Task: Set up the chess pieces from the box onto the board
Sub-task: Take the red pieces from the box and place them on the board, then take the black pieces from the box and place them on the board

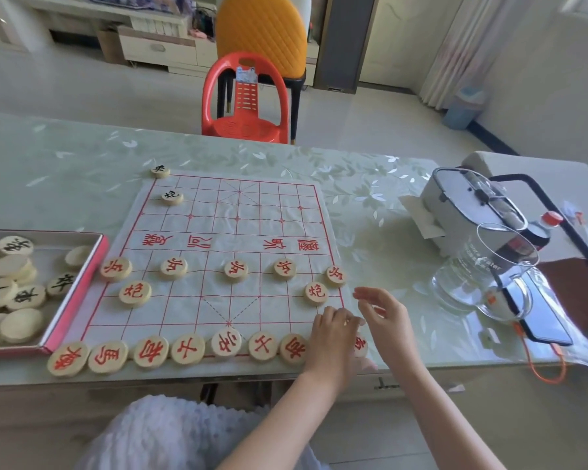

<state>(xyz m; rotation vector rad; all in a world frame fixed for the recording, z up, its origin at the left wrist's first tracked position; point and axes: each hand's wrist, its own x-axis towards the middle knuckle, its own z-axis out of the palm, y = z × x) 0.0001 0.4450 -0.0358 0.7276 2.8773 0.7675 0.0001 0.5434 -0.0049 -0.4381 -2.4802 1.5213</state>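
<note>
The cloth chess board (218, 232) lies on the table. Red-lettered pieces fill its near rows, among them a red piece (225, 342) in the middle of the front row. Two black-lettered pieces (172, 197) stand at the far left corner. The open box (78, 300) at the left holds several more pieces (11, 266), some face down. My left hand (333, 337) lies with its fingers curled over the near right corner piece (361, 346), which shows only at its edge. My right hand (384, 312) hovers beside the board's right edge, fingers loosely bent, holding nothing.
A clear glass jug (482, 283), a grey case (469, 205), a dark bottle with a red cap (547, 225) and a phone (540, 320) on an orange cable stand to the right. A red plastic chair (245, 103) is beyond the table's far edge.
</note>
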